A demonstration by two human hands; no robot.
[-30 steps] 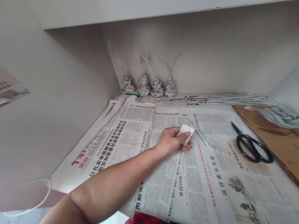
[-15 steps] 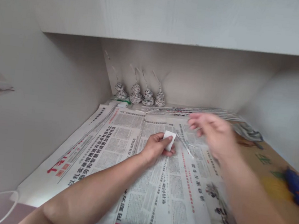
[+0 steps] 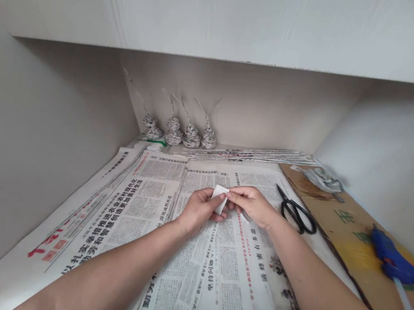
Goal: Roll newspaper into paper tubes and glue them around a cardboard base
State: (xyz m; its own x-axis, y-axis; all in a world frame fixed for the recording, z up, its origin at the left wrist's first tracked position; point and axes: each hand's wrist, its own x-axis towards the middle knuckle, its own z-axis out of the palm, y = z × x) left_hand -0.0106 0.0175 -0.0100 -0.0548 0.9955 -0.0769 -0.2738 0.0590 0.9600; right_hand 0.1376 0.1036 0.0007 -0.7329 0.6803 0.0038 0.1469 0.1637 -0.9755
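Note:
My left hand (image 3: 200, 208) pinches a small white square piece (image 3: 219, 197) that looks like folded paper or card, thumb across its front. At the right edge of that piece, the thumb and fingers of my right hand (image 3: 251, 204) are closed on it. A thin white strip (image 3: 245, 216) shows just below my right fingers, over the newspaper (image 3: 155, 209); whether it joins the white piece I cannot tell. Black-handled scissors (image 3: 295, 211) lie to the right of my right hand.
Several gourd-shaped figures of coiled newsprint (image 3: 191, 136) stand along the back wall, beside a bundle of thin paper rods (image 3: 252, 154). On the cardboard (image 3: 330, 210) at right lie a blue glue gun (image 3: 393, 256) and a greyish bundle (image 3: 322, 180). A shelf edge (image 3: 219, 59) hangs above.
My right hand has come down and left, from the air to the white piece in my left hand. The scissors are now uncovered, and the view has shifted right.

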